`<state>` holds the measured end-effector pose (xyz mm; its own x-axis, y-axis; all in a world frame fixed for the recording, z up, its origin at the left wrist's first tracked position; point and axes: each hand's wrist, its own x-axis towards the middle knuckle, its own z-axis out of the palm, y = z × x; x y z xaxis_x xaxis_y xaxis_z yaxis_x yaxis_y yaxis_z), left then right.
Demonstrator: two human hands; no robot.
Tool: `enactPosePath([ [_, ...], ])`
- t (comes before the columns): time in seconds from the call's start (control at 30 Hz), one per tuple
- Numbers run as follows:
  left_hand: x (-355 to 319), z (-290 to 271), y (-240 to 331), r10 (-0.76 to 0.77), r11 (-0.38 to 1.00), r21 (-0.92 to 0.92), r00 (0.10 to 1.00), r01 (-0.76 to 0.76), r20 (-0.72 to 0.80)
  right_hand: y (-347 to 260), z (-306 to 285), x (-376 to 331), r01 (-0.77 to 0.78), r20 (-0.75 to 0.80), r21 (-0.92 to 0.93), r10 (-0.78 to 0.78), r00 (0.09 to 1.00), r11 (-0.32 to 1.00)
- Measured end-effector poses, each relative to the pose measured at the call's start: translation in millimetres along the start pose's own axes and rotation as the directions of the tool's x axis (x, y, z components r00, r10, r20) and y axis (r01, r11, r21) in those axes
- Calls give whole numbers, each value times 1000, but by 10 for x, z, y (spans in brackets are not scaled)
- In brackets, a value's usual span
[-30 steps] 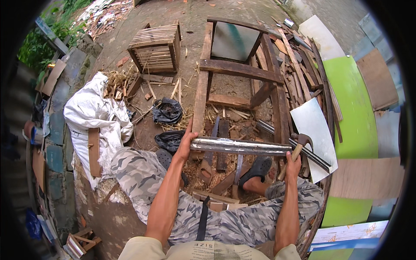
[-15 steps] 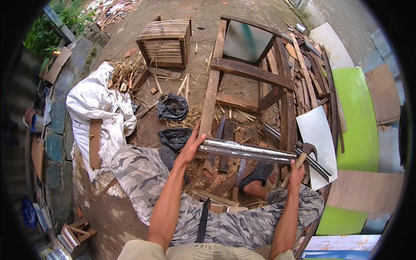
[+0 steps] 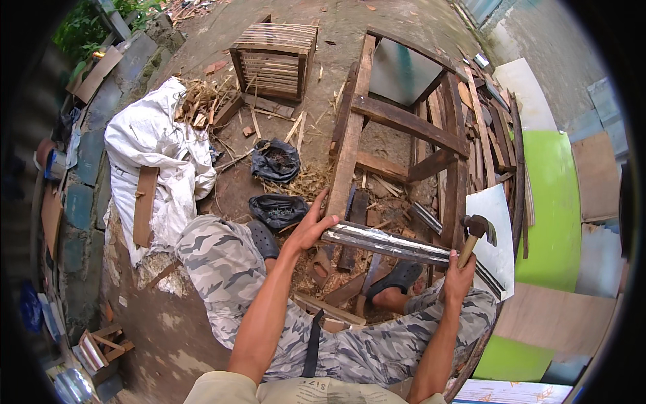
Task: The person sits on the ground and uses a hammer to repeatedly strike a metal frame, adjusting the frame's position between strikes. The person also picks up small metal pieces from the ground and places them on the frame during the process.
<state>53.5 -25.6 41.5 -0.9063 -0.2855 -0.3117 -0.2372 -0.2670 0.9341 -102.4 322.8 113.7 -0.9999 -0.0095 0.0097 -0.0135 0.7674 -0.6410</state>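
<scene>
A dark brown wooden frame (image 3: 412, 126) with crossbars stands in front of me, tilted toward my lap. Along its near end runs a long narrow strip (image 3: 387, 240), dark with white and silvery streaks. My left hand (image 3: 313, 224) closes round the near left corner of the frame, thumb on top by the strip's end and fingers along the side. In my right hand (image 3: 459, 275) is a claw hammer (image 3: 473, 237), gripped by its wooden handle with the head up, just beside the strip's right end. Part of the right fingers is hidden.
A handsaw (image 3: 371, 279), offcuts and shavings lie between my feet. Two black plastic bags (image 3: 277, 210) sit left of the frame, near a white sack (image 3: 151, 145). Beyond stands a slatted wooden crate (image 3: 272, 64). Stacked timber, a pale metal sheet (image 3: 494, 202) and green panels (image 3: 552, 195) line the right.
The view has shifted, so the frame's far part appears farther right. The strip slopes more steeply down to the right. My right hand has brought the hammer more upright by the strip's end.
</scene>
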Motion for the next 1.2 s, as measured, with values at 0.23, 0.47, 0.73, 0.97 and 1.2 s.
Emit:
enactPosePath([
  [0.23, 310, -154, -189, -92, 989, -125, 993, 82, -71, -446, 302, -186, 170, 279, 245, -238, 930, 954],
  [0.47, 435, 31, 107, -208, 954, -221, 978, 204, 5, -693, 550, -388, 367, 427, 92, -369, 825, 926],
  [0.73, 518, 18, -182, -195, 958, -225, 980, 179, -49, -1167, 217, -624, 198, 558, 184, -268, 785, 963],
  [0.97, 512, 96, -125, -147, 969, -213, 984, 122, -103, -1335, -1, -1038, -37, 624, 307, -172, 762, 951],
  [1.2, 528, 25, -212, -158, 975, -166, 986, 147, -55, -1607, -55, -1146, 68, 646, 266, -230, 728, 962],
])
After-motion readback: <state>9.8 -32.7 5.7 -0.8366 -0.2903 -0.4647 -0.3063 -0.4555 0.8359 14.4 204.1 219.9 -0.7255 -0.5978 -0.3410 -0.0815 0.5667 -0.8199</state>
